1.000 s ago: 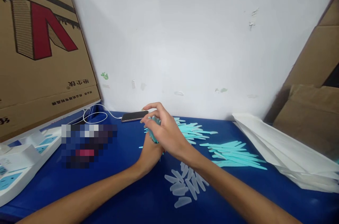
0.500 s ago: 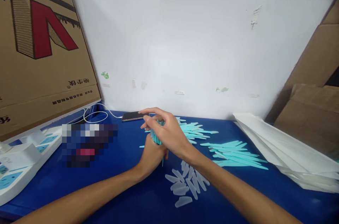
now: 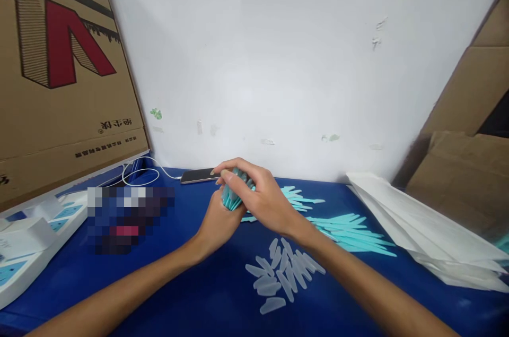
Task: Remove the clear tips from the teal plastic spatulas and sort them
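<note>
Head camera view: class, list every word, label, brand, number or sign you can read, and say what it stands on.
"®": on the left cardboard box, beside the larger characters.
Chinese characters, same box: upside down, too blurred to read surely.
Red-and-striped printed figure, same box: not certainly a letter.
Faint marks, white plug: too blurred.
Turquoise pieces: no text visible.

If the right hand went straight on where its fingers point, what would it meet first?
Probably the phone, in line with the right hand; depth is unclear, so it might pass above.
</note>
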{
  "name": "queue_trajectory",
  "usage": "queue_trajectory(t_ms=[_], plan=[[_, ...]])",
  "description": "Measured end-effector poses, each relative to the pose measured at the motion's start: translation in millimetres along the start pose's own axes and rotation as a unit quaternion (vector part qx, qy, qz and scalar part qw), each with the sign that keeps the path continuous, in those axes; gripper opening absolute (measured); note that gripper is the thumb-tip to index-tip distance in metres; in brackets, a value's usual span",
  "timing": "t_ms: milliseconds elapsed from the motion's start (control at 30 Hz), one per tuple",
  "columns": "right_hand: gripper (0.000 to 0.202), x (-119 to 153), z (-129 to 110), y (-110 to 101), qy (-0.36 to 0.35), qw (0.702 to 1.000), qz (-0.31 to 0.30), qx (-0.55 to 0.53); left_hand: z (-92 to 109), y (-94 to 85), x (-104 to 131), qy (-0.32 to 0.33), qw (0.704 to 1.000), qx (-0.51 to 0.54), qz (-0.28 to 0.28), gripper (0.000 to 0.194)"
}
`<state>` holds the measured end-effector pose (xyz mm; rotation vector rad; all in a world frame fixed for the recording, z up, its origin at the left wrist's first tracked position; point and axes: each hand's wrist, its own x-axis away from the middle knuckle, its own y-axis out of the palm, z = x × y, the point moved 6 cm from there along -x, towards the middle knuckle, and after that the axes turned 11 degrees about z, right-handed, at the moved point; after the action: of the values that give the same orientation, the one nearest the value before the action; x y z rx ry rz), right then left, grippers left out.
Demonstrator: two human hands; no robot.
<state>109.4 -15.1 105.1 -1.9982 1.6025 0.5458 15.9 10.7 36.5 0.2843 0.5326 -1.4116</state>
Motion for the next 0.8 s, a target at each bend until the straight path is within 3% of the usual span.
queue_trajectory(t_ms=[100,233,367,633,800], plan=[[0.031,2.7,7.9,-28.3,-0.012,0.997,0.022,0.070,3.8,4.9,-4.2,-0.045,0.991,-0.028,-0.124,0.022],[0.039,22.0,36.9,-65.3,0.035,0.992,0.046,0.110,0.6,11.4,5.0,-0.157,0.945,-0.074,-0.276,0.039],[0.036,45.8,51.7,-75.6,0.063,0.994,0.017,0.093,-3.2,19.2,19.5,-0.219,0.899,-0.050,-0.376,0.044],[0.030,56.3,59.5,-80.6,0.078,0.989,0.033,0.124,-3.8,26.8,25.6,-0.231,0.887,0.002,-0.399,0.043],[0.027,58.3,64.6,-84.7,0.089,0.989,0.059,0.102,-2.7,28.4,23.3,-0.186,0.906,-0.006,-0.379,0.041]])
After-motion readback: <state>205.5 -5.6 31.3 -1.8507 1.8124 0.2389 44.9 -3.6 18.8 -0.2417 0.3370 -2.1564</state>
